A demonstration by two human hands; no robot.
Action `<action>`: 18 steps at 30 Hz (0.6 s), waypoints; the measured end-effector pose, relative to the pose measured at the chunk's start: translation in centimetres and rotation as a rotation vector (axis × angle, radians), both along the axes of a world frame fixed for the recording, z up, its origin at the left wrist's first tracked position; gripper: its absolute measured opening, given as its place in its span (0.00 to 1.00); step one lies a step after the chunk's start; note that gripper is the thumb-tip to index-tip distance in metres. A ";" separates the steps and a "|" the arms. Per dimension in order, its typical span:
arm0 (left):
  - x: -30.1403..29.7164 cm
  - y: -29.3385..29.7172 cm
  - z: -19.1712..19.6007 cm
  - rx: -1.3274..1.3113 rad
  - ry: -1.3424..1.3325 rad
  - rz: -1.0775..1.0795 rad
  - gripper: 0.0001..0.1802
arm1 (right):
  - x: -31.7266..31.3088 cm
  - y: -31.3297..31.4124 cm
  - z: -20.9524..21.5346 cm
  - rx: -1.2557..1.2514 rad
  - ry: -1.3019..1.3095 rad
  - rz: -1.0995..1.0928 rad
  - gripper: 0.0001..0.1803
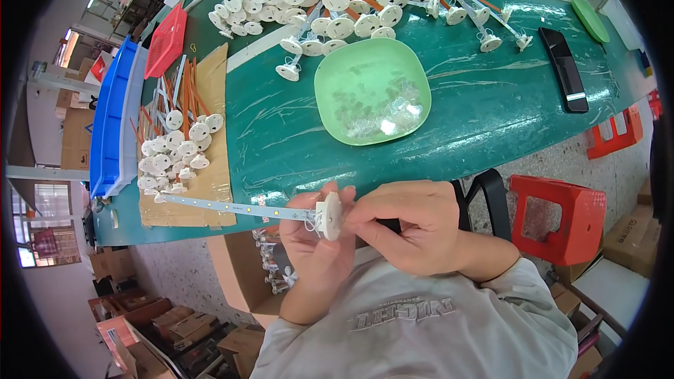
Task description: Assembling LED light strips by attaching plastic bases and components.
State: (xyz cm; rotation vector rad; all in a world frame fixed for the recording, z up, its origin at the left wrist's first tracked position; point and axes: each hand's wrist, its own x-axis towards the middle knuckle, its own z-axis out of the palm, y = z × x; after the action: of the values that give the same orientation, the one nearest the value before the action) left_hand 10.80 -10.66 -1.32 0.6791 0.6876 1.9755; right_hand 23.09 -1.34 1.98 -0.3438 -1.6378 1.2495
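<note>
I have both hands closed around one assembly, held close to my chest below the near edge of the tabletop: my left hand curls around the back of a round white cap, and my right hand pinches it from the other side with fingertips drawn tight. One white LED strip runs out of the cap past my left hand, unsupported along its length. I judge the thin wires at the cap to be the weak spot; a twist from either hand could strain them, and the free end of the strip could sweep into the pile of finished caps on the cardboard sheet beyond my left hand. Counting: one cap in hand, one green tray of small clear parts straight ahead of my hands, one black phone ahead of my right hand, one red basket, one blue bin. The caps in the two piles overlap too much for a count; each holds well over a dozen.
</note>
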 end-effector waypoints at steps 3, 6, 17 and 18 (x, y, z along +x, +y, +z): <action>0.0 0.3 0.3 0.054 0.025 -0.009 0.31 | 0.1 -0.1 0.1 0.139 -0.032 -0.070 0.08; -0.6 0.2 0.6 -0.060 0.180 0.080 0.29 | 0.3 -0.3 0.5 0.249 -0.111 -0.121 0.09; -3.0 -0.6 -0.2 0.061 0.094 -0.276 0.30 | 0.1 -0.1 0.0 0.292 0.000 0.078 0.10; -2.8 -0.6 -0.1 0.064 0.096 -0.272 0.30 | 0.1 -0.2 0.0 0.253 -0.001 0.063 0.10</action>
State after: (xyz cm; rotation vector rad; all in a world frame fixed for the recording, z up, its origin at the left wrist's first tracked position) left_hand 7.96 -11.29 -1.42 0.8636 0.5584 1.7290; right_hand 23.23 -1.57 2.00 -0.1371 -1.7952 1.0715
